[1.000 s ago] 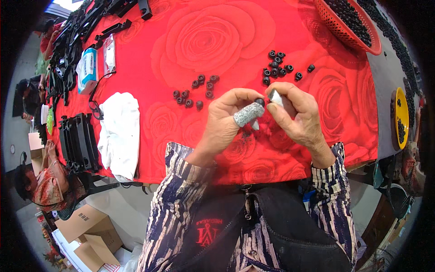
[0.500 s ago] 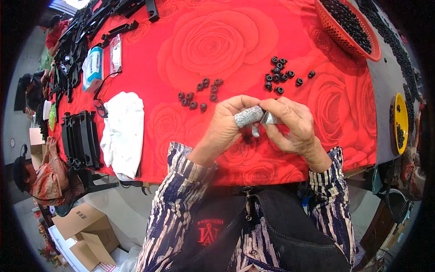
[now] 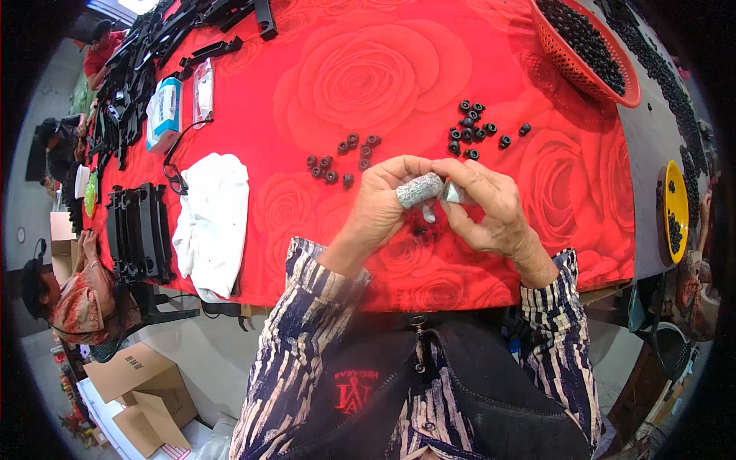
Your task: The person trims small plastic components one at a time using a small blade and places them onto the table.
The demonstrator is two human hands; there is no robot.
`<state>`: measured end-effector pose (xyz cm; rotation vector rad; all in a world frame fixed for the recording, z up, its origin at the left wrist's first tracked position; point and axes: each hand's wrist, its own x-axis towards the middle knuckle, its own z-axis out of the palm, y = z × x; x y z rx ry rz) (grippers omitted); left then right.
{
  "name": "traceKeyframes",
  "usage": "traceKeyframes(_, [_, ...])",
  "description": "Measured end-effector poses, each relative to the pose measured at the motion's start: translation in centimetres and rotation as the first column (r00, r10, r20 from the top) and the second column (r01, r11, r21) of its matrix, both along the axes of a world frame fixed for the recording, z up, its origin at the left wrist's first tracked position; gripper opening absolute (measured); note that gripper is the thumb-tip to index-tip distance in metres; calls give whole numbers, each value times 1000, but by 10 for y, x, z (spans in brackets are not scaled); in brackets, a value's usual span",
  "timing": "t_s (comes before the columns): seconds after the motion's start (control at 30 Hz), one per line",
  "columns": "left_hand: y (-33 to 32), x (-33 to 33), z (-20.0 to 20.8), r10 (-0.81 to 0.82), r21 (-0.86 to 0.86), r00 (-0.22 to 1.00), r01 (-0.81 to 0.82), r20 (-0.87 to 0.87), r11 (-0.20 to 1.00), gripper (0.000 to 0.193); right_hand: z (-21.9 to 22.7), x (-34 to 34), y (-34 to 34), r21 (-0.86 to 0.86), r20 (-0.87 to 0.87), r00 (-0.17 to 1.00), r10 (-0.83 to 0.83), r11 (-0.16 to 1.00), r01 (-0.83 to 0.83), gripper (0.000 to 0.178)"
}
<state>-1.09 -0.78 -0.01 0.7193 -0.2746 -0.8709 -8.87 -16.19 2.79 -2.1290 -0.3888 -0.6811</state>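
Note:
My left hand (image 3: 381, 203) and my right hand (image 3: 494, 203) meet above the red cloth, fingertips nearly touching. Both are closed in a pinch. A speckled silver-grey sleeve or wrap (image 3: 418, 191) sits at the left thumb. Another pale silvery piece (image 3: 454, 193) shows among the right fingers. Whatever lies between the fingertips is too small and covered to name. Beyond the left hand, several small black knob-like parts (image 3: 353, 139) lie loosely grouped. A second group of black parts (image 3: 467, 133) lies beyond the right hand. Dark specks (image 3: 420, 229) dot the cloth below my fingers.
A red basket (image 3: 633, 93) full of black parts stands far right, and a yellow tray (image 3: 685, 201) further right. On the left are a white cloth (image 3: 209, 230), black bars (image 3: 138, 234), a blue-white box (image 3: 164, 115) and cable. Other people sit along the left side.
Both hands stay together in almost the same place, with a slight shift of the fingers. The view has moved a little.

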Motion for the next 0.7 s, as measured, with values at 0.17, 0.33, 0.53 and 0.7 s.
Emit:
traceKeyframes(0.17, [1,-1,-2,24,27,999,-23,-25,999,19,3,-2,1,42,-71,997,36,999,-33,52])
traceKeyframes(0.33, [2,-1,2,28,1,999,-28,26,1000,18,2,-4,2,26,41,999,20,999,-21,52])
traceKeyframes(0.53, [3,0,5,-39,-72,998,36,-40,997,17,0,-5,2,-30,174,985,12,1000,-6,51])
traceKeyframes(0.7, [4,4,4,-48,-61,998,46,-39,997,20,7,-8,0,-77,195,980,33,997,-18,55])
